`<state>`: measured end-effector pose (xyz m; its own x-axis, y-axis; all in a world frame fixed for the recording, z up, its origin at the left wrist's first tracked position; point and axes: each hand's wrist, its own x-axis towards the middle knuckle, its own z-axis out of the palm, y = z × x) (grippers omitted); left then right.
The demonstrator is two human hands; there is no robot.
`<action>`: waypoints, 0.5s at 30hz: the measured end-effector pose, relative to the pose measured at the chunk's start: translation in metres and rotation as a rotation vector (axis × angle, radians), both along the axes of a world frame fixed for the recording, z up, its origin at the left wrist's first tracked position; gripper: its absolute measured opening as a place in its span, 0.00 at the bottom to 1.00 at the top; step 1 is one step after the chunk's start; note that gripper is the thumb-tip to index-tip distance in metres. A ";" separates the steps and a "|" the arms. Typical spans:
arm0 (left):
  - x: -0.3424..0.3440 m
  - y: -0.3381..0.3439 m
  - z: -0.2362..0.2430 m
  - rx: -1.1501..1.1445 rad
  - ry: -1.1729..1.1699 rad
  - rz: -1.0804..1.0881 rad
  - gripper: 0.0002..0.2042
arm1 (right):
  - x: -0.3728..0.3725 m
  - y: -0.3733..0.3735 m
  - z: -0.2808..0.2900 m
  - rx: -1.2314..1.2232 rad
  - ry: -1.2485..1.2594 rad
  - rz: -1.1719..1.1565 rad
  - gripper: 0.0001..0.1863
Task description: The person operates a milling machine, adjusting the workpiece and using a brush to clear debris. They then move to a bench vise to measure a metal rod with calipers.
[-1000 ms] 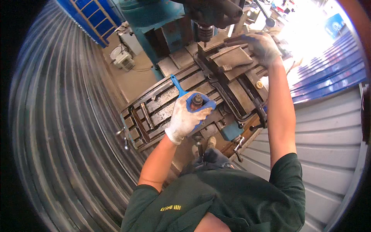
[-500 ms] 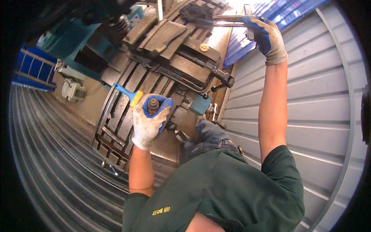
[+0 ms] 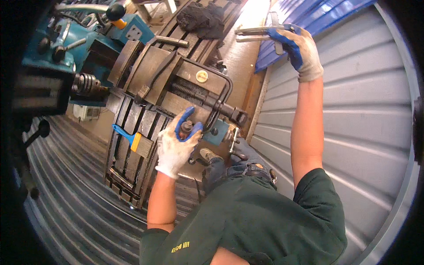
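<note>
The work area is bounded by profiled sheet-metal walls. A dark grey corrugated wall (image 3: 75,185) with closely spaced ribs occupies the lower left. A light-grey ribbed wall (image 3: 353,115) with broad, flat panels occupies the right; a smooth grey trim strip (image 3: 400,172) borders its outer side. A blue corrugated panel (image 3: 318,20) adjoins this wall at upper right. A brown edging strip (image 3: 257,88) follows the wall base. The tan floor (image 3: 244,66) is visible alongside and brightens toward the top, where strong light washes out detail. Light also glints off the blue ribs.
</note>
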<state>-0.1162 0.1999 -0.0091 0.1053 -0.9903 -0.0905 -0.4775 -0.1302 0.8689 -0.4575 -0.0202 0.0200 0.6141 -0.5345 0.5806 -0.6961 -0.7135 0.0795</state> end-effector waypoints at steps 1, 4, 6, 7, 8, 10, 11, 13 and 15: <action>-0.010 -0.010 0.002 0.019 -0.078 0.020 0.21 | -0.007 -0.009 -0.002 0.009 0.009 0.012 0.17; -0.031 -0.035 -0.002 0.013 -0.179 0.052 0.21 | -0.026 -0.026 -0.002 0.135 -0.084 0.066 0.16; -0.040 -0.044 -0.014 0.000 -0.259 0.078 0.21 | -0.041 -0.042 -0.018 0.145 -0.070 0.012 0.16; -0.045 -0.047 -0.017 0.046 -0.269 0.103 0.21 | -0.047 -0.046 -0.022 0.167 -0.102 0.002 0.17; -0.050 -0.049 -0.018 0.092 -0.280 0.127 0.21 | -0.054 -0.049 -0.023 0.190 -0.134 -0.010 0.18; -0.061 -0.055 -0.011 0.154 -0.365 0.157 0.16 | -0.071 -0.047 -0.029 0.374 -0.340 -0.049 0.18; -0.063 -0.058 -0.014 0.154 -0.410 0.162 0.15 | -0.078 -0.052 -0.035 0.451 -0.459 -0.064 0.19; -0.063 -0.054 -0.019 0.104 -0.594 0.152 0.14 | -0.080 -0.052 -0.025 0.117 -0.169 0.015 0.18; -0.059 -0.054 -0.022 0.211 -0.637 0.132 0.14 | -0.079 -0.045 -0.032 0.600 -0.736 -0.058 0.17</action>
<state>-0.1754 0.1461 -0.0310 0.3206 -0.9336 -0.1601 -0.8558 -0.3580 0.3735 -0.5369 -0.0648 -0.0118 0.1670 -0.8872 0.4301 -0.4613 -0.4558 -0.7612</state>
